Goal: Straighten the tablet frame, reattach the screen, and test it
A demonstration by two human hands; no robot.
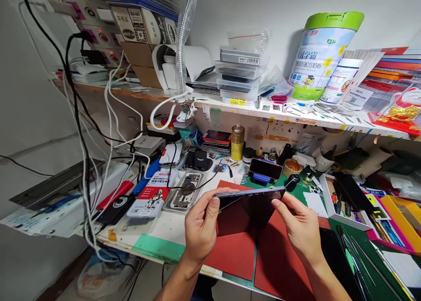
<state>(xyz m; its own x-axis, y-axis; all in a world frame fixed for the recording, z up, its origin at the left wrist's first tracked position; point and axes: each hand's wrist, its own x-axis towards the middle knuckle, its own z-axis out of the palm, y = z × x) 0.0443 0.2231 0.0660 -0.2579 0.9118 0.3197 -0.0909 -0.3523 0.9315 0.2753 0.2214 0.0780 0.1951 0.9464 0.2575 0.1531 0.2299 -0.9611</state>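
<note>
A dark phone (251, 206) is held up above red mats (234, 259), tilted so that its thin edge shows. My left hand (201, 226) pinches its left end between thumb and fingers. At the other end, the thumb and fingers of my right hand (298, 224) close on the phone's right corner. Part of the phone's face is in shadow, and its details are too dark to make out.
An opened phone (187, 189) in a clear tray and a red-white battery pack (154, 195) lie left. A small phone (265, 169) leans on a blue stand behind. Right are a white tool box (331, 204) and tweezers (353, 261). Cables (86, 160) hang at left.
</note>
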